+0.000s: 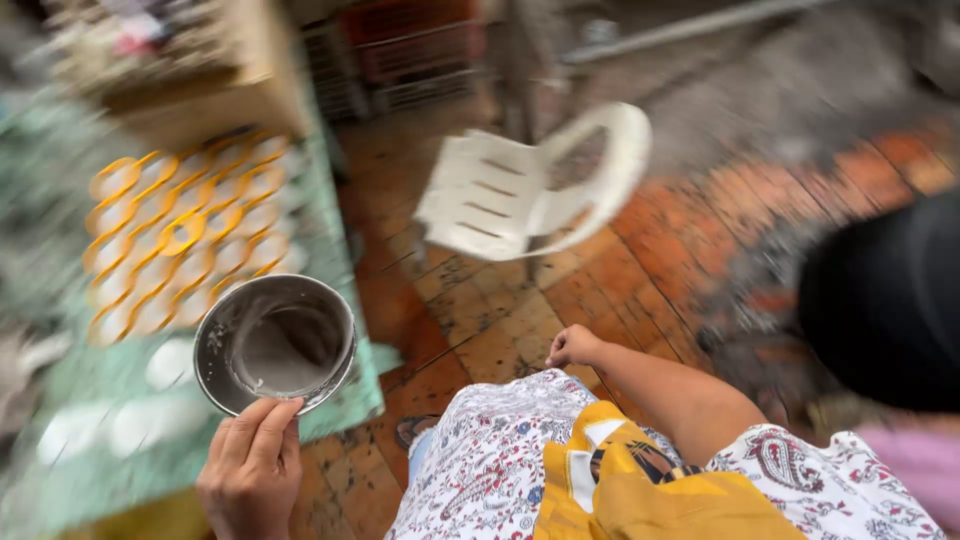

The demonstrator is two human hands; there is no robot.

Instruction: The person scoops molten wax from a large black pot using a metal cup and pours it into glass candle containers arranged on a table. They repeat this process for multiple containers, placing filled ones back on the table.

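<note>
Two hands show in the head view, both yours. Your left hand point(250, 470) sits low on the left and grips a round metal bowl point(276, 342) by its near rim: the thumb and forefinger lie up over the edge, pinching it, and the remaining fingers curl underneath, out of sight. You hold the bowl tilted slightly toward you, over the near edge of a green table point(345, 392). Grey-white residue smears its inner wall and floor. Your right hand point(574, 346) hangs lower centre, beyond your patterned clothing point(490, 460), with the fingers curled together into a loose fist that holds nothing you can see; it is over the floor, well apart from the bowl.

Just beyond the bowl on the table lies an orange lattice mould point(185, 235) of linked rings, with pale round shapes showing inside it. More white round pieces point(172, 364) lie on the table left of the bowl, blurred too much to tell what they are. A white plastic chair point(530, 185) stands on the worn brick floor point(640, 260) past your right hand, its seat facing you. At the right edge a dark rounded shape point(885, 300) fills the corner; you cannot tell what it is. A yellow cloth point(640, 480) lies across your lap.
</note>
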